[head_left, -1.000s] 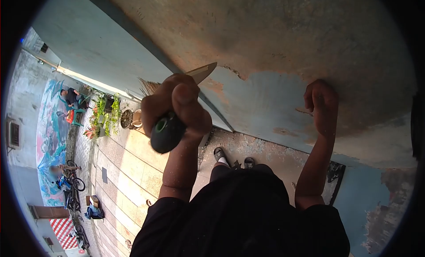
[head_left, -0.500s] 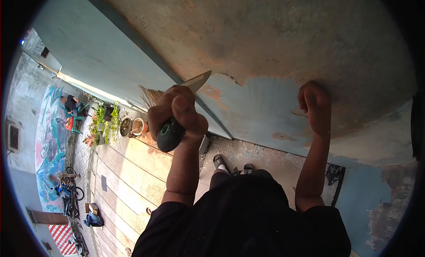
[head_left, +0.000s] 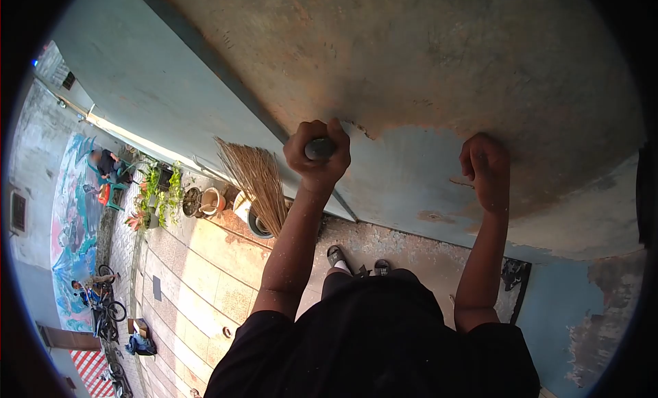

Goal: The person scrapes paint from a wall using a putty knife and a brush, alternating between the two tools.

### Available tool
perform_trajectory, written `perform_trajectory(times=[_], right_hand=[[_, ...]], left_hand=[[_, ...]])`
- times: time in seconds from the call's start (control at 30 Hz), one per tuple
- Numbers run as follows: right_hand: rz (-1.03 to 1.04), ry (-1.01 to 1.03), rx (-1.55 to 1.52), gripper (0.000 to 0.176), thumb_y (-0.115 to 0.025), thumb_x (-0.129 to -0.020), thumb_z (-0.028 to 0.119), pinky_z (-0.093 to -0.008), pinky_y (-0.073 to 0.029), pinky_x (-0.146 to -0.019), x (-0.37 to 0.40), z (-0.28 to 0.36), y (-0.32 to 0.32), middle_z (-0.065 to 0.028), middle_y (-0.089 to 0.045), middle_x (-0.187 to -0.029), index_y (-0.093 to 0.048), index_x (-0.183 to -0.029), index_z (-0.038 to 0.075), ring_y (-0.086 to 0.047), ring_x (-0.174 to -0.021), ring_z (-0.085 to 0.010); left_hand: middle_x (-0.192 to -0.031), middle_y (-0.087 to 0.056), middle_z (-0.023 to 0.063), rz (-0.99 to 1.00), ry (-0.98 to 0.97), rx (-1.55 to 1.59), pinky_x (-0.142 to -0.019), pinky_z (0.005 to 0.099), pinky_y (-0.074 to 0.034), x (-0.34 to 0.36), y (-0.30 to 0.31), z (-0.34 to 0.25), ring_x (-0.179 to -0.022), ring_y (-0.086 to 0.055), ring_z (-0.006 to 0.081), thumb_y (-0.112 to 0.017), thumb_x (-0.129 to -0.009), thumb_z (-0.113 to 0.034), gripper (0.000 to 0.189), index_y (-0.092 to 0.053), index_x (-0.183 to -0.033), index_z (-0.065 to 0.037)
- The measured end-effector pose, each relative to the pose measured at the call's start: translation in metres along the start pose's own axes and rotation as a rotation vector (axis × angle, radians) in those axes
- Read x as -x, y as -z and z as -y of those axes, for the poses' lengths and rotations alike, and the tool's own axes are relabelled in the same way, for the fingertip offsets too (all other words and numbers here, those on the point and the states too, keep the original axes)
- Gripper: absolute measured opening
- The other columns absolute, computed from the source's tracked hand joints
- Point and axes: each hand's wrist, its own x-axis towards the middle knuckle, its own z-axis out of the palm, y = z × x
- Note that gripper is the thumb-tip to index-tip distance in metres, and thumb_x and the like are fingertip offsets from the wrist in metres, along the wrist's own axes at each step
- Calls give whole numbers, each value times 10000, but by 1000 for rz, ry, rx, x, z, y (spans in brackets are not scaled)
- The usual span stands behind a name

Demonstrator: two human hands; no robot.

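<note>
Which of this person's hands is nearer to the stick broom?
Left. The left hand, closed round a dark handle, is just to the right of the broom in view; the right hand is farther right, against the peeling wall.

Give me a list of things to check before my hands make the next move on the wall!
1. Left hand wrapped around the dark handle: ok.
2. Right hand well apart from the left hand: ok, it is curled at the wall and holds no tool.
3. Handle's far end safely placed: cannot tell, the left hand hides it.
4. Wall even all over: not ok, the blue paint is missing in patches.
5. Left forearm not touching the twig broom: cannot tell, they overlap in this view.
6. Sandals on both feet: ok, both show on the floor.
</note>
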Motion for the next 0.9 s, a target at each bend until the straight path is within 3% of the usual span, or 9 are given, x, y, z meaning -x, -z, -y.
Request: perform_trajectory(times=[0.13, 0.2, 0.27, 0.33, 0.47, 0.67, 0.7, 0.8, 0.9], right_hand=[[22, 37, 1, 298, -615, -982, 276, -226, -402, -559, -4, 0, 2, -1, -553, -724, -564, -787, 56, -477, -602, -56], [19, 22, -8, 302, -616, -982, 280, -226, -401, -558, 0, -1, 0, -1, -552, -724, -563, -785, 57, -476, -601, -56], [21, 26, -7, 304, -611, -985, 273, -225, -395, -553, -2, 0, 1, 0, -549, -723, -559, -780, 56, -469, -599, -56], [16, 35, -4, 313, -610, -986, 281, -225, -390, -548, -4, -1, 2, 0, -546, -720, -555, -777, 54, -467, -597, -56], [10, 61, -18, 344, -602, -991, 310, -229, -383, -544, -2, 2, -2, 1, -534, -712, -547, -769, 53, -457, -598, -56], [27, 49, -10, 337, -589, -999, 310, -231, -385, -560, -2, -3, 1, 4, -535, -721, -551, -777, 59, -454, -614, -54], [27, 53, -9, 337, -589, -999, 310, -231, -385, -560, -2, -3, 2, 4, -535, -721, -551, -777, 59, -454, -614, -54], [11, 31, -11, 339, -593, -996, 316, -229, -383, -558, 0, -3, 0, 4, -538, -726, -551, -779, 59, -454, -615, -53], [16, 32, -34, 335, -594, -995, 310, -229, -384, -560, 1, 0, 1, 4, -539, -728, -551, -777, 59, -456, -614, -54]], left_hand=[[-557, -552, 47, -126, 52, 98, -479, 262, -434, 3, 17, -14, -455, -514, 139, -661, -917, -167, 300, -475, -707, -60], [-531, -525, 64, -319, 26, 367, -462, 270, -432, -18, 32, -43, -433, -508, 163, -600, -958, -187, 329, -430, -711, -52], [-538, -534, 94, -225, -155, 466, -444, 290, -436, -28, 50, -57, -427, -509, 184, -529, -994, -207, 332, -399, -734, -46], [-565, -574, 103, -213, -161, 474, -456, 316, -471, -18, 35, -41, -440, -547, 195, -541, -973, -164, 258, -423, -779, -41], [-609, -617, 98, -121, -182, -38, -511, 324, -520, -9, 25, -24, -506, -625, 203, -606, -910, -92, 185, -451, -824, -42], [-632, -599, 110, -224, -131, 601, -503, 293, -459, -36, 49, -57, -529, -556, 145, -549, -979, -126, 215, -415, -834, -40], [-632, -599, 110, -226, -133, 603, -503, 293, -459, -34, 46, -52, -529, -556, 145, -549, -979, -126, 215, -415, -834, -40], [-594, -576, 33, -247, -217, -37, -476, 256, -417, -20, 14, -10, -486, -500, 90, -658, -919, -127, 232, -492, -769, -65], [-578, -570, 17, -135, 38, 56, -470, 242, -399, -8, 4, 8, -479, -489, 74, -692, -893, -113, 245, -508, -738, -65]])
